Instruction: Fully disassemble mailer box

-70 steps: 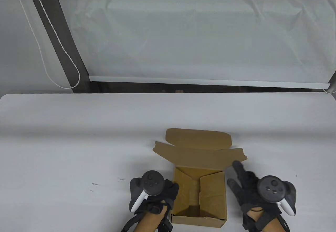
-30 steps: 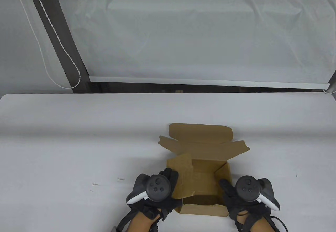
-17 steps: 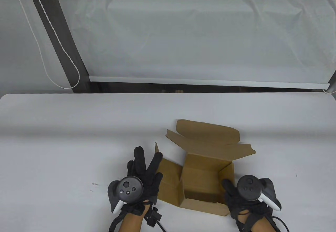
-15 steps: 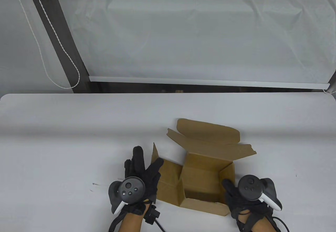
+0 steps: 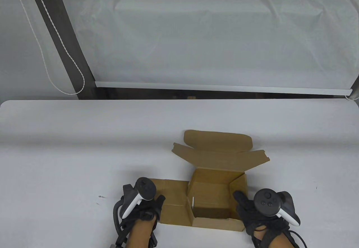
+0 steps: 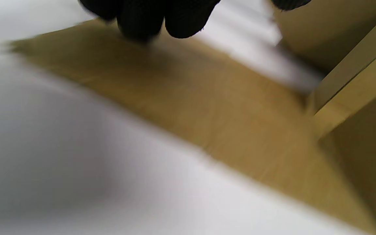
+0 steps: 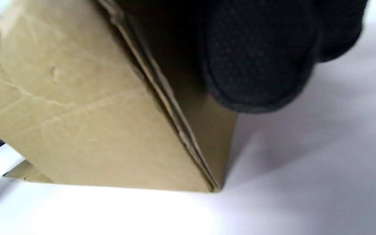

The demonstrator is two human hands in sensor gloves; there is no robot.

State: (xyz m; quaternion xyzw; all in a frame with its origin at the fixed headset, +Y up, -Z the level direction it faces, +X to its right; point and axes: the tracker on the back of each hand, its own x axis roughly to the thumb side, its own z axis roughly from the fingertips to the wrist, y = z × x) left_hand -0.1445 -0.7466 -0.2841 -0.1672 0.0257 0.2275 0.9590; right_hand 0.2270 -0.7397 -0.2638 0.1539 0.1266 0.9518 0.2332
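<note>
The brown mailer box (image 5: pixel 213 192) stands open on the white table near the front edge, its lid (image 5: pixel 218 147) folded back to the far side. Its left side panel (image 5: pixel 172 200) lies flat on the table, also blurred in the left wrist view (image 6: pixel 207 107). My left hand (image 5: pixel 157 203) is over that panel's left end, and its fingertips (image 6: pixel 142 16) hang just above or on the cardboard, holding nothing. My right hand (image 5: pixel 242 203) grips the box's right wall, thumb inside. One of its fingers (image 7: pixel 259 65) lies against the outside of the wall (image 7: pixel 77 114).
The white table (image 5: pixel 70 147) stretches wide to the left and far side of the box. Behind its far edge are a white roller blind (image 5: pixel 210 35), a dark window post (image 5: pixel 67 43) and a hanging cord (image 5: pixel 53 77).
The box's left side panel has swung out and down flat onto the table. My left hand followed it down from spread fingers. My right hand kept its grip on the right wall.
</note>
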